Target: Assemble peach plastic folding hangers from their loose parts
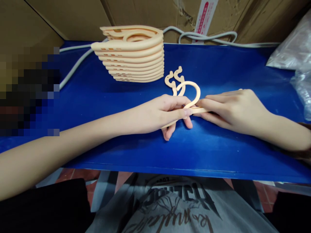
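A cream plastic clothes hanger (198,93) is held low over the blue table, its curved hook pointing up and away from me. My left hand (157,113) grips it near the base of the hook, thumb on top and fingers underneath. From the right, my right hand (233,106) pinches the hanger's other arm between thumb and fingers. Much of the hanger is covered by my hands. Just beyond my left fingers show small cream hook-shaped pieces (169,79), partly hidden; whether they join the hanger I cannot tell.
A stack of cream hangers (136,61) stands at the back left of the blue table (136,149). A white cable (206,37) runs along the back, before cardboard boxes (150,14). Clear plastic bags (293,45) lie at the right edge.
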The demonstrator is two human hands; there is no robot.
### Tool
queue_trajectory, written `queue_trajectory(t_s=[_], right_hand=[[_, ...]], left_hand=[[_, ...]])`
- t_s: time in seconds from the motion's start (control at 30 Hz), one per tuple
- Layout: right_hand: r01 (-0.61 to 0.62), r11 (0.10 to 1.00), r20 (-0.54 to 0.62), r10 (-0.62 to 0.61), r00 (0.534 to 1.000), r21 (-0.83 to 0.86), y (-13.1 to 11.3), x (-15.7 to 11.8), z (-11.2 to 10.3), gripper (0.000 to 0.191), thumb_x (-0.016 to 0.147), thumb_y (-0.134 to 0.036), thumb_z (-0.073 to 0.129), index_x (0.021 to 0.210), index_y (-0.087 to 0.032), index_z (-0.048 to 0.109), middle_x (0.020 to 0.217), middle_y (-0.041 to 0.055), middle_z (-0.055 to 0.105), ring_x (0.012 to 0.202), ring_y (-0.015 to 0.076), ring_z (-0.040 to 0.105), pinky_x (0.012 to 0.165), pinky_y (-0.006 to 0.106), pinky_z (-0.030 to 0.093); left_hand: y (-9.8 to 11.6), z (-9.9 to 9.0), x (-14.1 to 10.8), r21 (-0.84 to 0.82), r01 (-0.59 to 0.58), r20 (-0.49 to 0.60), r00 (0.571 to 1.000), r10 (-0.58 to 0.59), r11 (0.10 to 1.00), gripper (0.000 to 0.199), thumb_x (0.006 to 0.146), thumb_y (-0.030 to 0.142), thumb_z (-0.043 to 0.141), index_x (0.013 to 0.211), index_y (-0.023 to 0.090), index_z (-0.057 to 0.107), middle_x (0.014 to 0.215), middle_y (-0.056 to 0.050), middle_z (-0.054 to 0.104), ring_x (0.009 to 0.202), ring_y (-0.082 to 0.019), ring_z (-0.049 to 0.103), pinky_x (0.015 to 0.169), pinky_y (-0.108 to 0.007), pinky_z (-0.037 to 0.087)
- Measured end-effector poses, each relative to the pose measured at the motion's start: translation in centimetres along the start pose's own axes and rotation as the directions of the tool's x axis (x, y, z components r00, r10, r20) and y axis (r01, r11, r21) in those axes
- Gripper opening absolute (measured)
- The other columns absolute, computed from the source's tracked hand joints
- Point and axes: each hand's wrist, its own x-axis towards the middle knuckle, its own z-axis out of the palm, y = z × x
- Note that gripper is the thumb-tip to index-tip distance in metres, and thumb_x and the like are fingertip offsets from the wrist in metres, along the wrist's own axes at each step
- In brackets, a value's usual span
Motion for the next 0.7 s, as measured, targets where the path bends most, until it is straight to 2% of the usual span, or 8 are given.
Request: queue_trajectory(t_s=[0.2,0.37,0.5,0.63,0.7], right_hand=[[0.008,1.000,0.004,-0.008,1.000,0.001,0.01,0.06,-0.03,0.045,0.113,-0.044,0.033,0.115,-0.022,0.072,0.081,0.0024,0.076,0.064,0.0186,0.068,0.054,0.032,0.034],[0.012,1.000,0.000,-0.012,1.000,0.016,0.05,-0.02,-0.03,0.044,0.113,-0.044,0.033,0.116,-0.022,0.071,0.081,0.0030,0.077,0.065,0.0189,0.068,0.054,0.032,0.033],[0.013,1.000,-0.002,-0.013,1.000,0.019,0.12,-0.04,0.08,0.044,0.113,-0.044,0.033,0.119,-0.022,0.071,0.082,0.0030,0.077,0.065,0.0191,0.069,0.053,0.032,0.033],[0.015,1.000,-0.008,-0.015,1.000,0.021,0.17,-0.03,0.20,0.042,0.113,-0.043,0.035,0.118,-0.022,0.071,0.082,0.0030,0.077,0.065,0.0193,0.069,0.053,0.032,0.032],[0.014,0.999,-0.017,-0.013,1.000,0.030,0.19,-0.03,0.25,0.041,0.113,-0.043,0.036,0.117,-0.022,0.071,0.081,0.0032,0.076,0.065,0.0194,0.068,0.053,0.032,0.032]], left_hand=[[0.43,0.15,0.00,-0.007,0.006,-0.007,1.000,-0.006,1.000,0.025,0.108,0.034,0.055,0.108,0.011,0.065,0.097,-0.005,0.075,0.047,-0.001,0.060,0.045,-0.011,0.045],[0.36,0.13,0.00,-0.009,0.009,-0.002,1.000,-0.009,1.000,0.024,0.108,0.033,0.057,0.101,0.012,0.066,0.079,0.000,0.072,0.045,-0.002,0.058,0.048,-0.012,0.048],[0.18,0.06,-0.05,0.006,0.006,-0.008,1.000,-0.006,1.000,0.026,0.108,0.037,0.055,0.103,0.014,0.066,0.077,0.000,0.072,0.047,-0.004,0.060,0.050,-0.015,0.049],[0.20,0.04,-0.06,0.015,0.003,-0.002,1.000,-0.003,1.000,0.029,0.110,0.037,0.053,0.098,0.014,0.067,0.052,0.006,0.058,0.044,-0.006,0.059,0.048,-0.014,0.044],[0.24,0.08,-0.06,0.004,-0.007,0.000,1.000,0.007,1.000,0.027,0.110,0.034,0.053,0.098,0.014,0.066,0.049,0.007,0.055,0.043,-0.005,0.057,0.045,-0.013,0.040]])
